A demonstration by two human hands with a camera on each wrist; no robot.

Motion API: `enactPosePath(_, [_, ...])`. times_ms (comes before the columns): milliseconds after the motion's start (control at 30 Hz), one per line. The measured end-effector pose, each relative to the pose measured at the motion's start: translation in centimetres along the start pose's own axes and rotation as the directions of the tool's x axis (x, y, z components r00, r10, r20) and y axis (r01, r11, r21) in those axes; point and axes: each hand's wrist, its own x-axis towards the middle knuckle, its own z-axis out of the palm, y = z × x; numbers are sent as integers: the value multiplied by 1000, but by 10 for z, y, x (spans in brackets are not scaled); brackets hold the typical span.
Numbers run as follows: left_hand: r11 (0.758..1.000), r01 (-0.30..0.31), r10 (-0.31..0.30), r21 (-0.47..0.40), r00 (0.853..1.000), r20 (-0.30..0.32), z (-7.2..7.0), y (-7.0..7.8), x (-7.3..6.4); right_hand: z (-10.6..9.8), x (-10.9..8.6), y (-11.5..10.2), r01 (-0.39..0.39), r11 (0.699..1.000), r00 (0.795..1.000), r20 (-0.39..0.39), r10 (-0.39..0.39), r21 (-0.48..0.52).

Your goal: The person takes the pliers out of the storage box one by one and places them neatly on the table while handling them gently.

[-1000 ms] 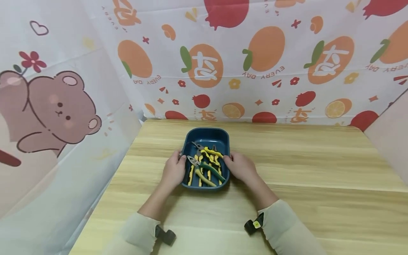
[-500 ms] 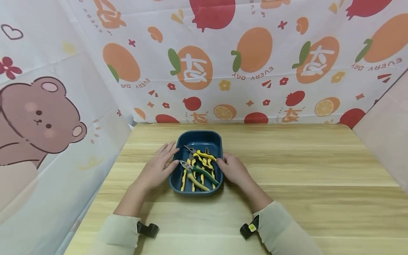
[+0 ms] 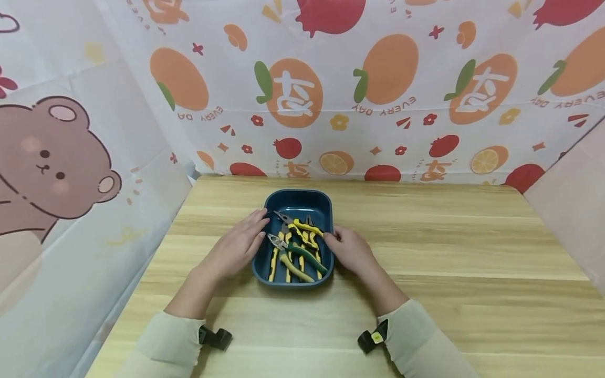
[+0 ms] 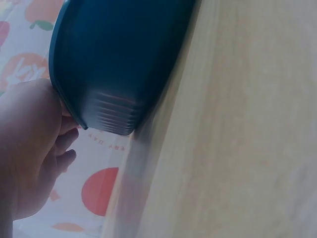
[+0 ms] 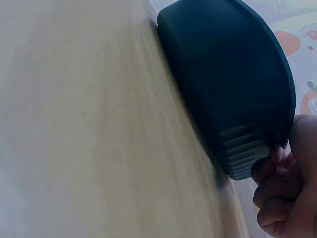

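Blue tray (image 3: 294, 202) sits mid-tabletop (image 3: 449, 252), loaded with yellow-handled pliers (image 3: 298, 247). Right hand (image 3: 350, 251) at the tray's 3 o'clock rim, fingers curled round the edge, likely bracing it so it can't slide. Left hand (image 3: 238, 244) lies at 9 o'clock, fingers straight, resting against the rim and gripping nothing. Fruit-print curtain (image 3: 378, 89) stands behind at 12 o'clock.

Dark teal tray (image 3: 294, 202) flat on my table, centre; yellow-handled pliers (image 3: 295, 247) heaped inside, noses toward 11 o'clock.
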Motion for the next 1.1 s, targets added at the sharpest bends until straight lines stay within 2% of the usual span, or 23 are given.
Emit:
enactPosePath(133, [1000, -17, 17, 12, 1000, 20, -2, 3, 2, -5, 0, -7, -10, 988, 997, -82, -3, -156])
enactPosePath(233, [999, -26, 25, 26, 999, 37, -2, 6, 5, -4, 2, -15, 53, 952, 979, -172, -109, -303])
enactPosePath(300, [999, -34, 33, 42, 998, 44, -2, 8, 5, 0, 3, -21, 125, 906, 952, -208, -224, -405])
enactPosePath(400, [997, -43, 40, 69, 998, 48, -1, 10, 5, 9, 6, -31, 245, 815, 899, -192, -394, -525])
enactPosePath(467, [997, -40, 37, 70, 998, 48, 0, 10, 5, 16, 11, -39, 279, 771, 891, -144, -430, -572])
enactPosePath(533, [997, -33, 30, 65, 998, 52, 1, 10, 4, 22, 18, -45, 289, 745, 912, -63, -405, -602])
enactPosePath(633, [998, -24, 21, 58, 998, 58, 2, 8, 3, 30, 30, -51, 255, 732, 959, 69, -275, -632])
enactPosePath(700, [998, -23, 20, 55, 998, 54, 2, 7, 2, 33, 38, -55, 228, 725, 973, 129, -191, -650])
enactPosePath(900, [999, -11, 10, 36, 999, 40, 0, 6, -1, 40, 55, -64, 167, 737, 979, 201, -43, -655])
enactPosePath(1100, [1000, -4, 4, 16, 999, 38, 0, 3, -5, 46, 59, -66, 187, 722, 964, 265, -6, -666])
